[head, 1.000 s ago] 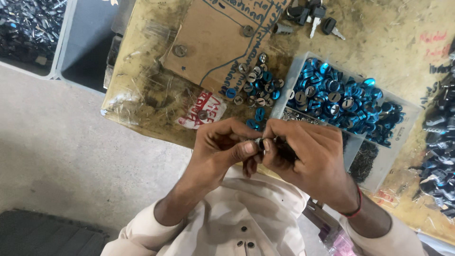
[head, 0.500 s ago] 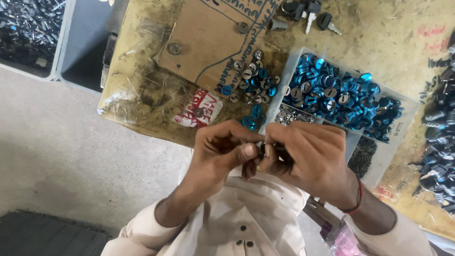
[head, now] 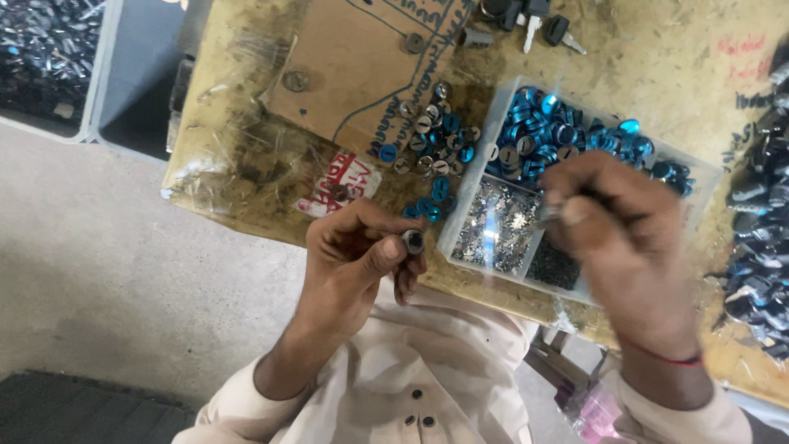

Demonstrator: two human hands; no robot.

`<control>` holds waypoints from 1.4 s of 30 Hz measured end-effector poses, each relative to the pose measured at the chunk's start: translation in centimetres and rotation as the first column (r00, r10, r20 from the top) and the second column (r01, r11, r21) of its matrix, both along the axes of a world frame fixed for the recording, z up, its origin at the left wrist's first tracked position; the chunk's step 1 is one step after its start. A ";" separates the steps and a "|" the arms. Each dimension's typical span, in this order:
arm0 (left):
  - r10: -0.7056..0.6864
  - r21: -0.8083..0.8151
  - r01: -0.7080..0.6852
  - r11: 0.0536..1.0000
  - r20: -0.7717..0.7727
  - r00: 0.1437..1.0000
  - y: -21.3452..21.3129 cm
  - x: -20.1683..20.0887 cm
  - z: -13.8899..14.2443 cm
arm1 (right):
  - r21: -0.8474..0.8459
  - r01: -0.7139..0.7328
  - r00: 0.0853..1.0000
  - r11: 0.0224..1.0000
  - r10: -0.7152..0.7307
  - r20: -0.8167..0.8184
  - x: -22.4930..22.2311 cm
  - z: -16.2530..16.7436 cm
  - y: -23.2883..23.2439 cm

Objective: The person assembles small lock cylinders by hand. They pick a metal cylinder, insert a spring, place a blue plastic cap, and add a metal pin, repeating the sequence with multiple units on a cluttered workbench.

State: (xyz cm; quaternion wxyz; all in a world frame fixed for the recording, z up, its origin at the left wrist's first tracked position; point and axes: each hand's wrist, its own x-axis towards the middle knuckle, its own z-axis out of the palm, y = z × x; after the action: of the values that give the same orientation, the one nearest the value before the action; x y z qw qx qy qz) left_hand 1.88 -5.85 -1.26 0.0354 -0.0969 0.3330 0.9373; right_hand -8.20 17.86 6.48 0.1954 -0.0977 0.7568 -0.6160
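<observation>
Left hand (head: 362,255) pinches small metal cylinder (head: 412,240) between thumb and fingers, held at table edge, just beside clear divided tray (head: 485,156). Right hand (head: 616,238) blurred, fingers closed on thin dark tool (head: 552,212) over tray. Tray holds blue caps (head: 567,136), silver bits (head: 497,226). Loose blue and silver caps (head: 431,136) on worn table (head: 657,57) by cardboard sheet (head: 345,66). Keys (head: 542,20) at far edge.

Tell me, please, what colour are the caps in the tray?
The caps are shiny blue, clearest in the head view.
</observation>
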 end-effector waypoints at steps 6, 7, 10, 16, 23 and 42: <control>-0.036 -0.002 0.036 0.999 0.023 0.999 0.6 0.3 -1.4 | 0.126 0.058 0.985 0.990 -0.077 0.154 -0.6 -0.1 3.1; -0.048 -0.004 0.048 0.999 0.024 0.999 0.6 0.2 -1.6 | 0.091 0.057 0.978 0.994 -0.074 0.193 -0.6 -0.6 3.3; -0.074 -0.006 0.074 0.997 0.030 0.997 0.8 0.3 -1.6 | 0.024 0.053 0.955 0.998 -0.058 0.291 -0.3 -1.7 3.8; -0.086 -0.021 0.087 0.996 0.045 0.995 0.9 0.2 -1.4 | 0.023 0.040 0.939 0.999 -0.045 0.340 0.3 -1.8 3.6; -0.078 -0.098 0.081 0.992 0.034 0.996 0.6 0.7 -0.7 | 0.316 -0.048 0.998 0.948 0.031 0.058 0.4 0.3 0.3; -0.241 0.030 0.240 0.970 0.014 0.970 2.9 0.0 0.0 | 0.177 0.039 0.999 0.983 -0.045 0.029 3.0 0.6 3.8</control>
State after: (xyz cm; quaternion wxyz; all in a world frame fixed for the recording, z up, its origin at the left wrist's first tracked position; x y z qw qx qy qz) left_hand 1.92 -2.90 -1.31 0.1530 -0.0634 0.3288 0.9298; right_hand -5.19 21.70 7.06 0.2026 -0.0538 0.8070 -0.5521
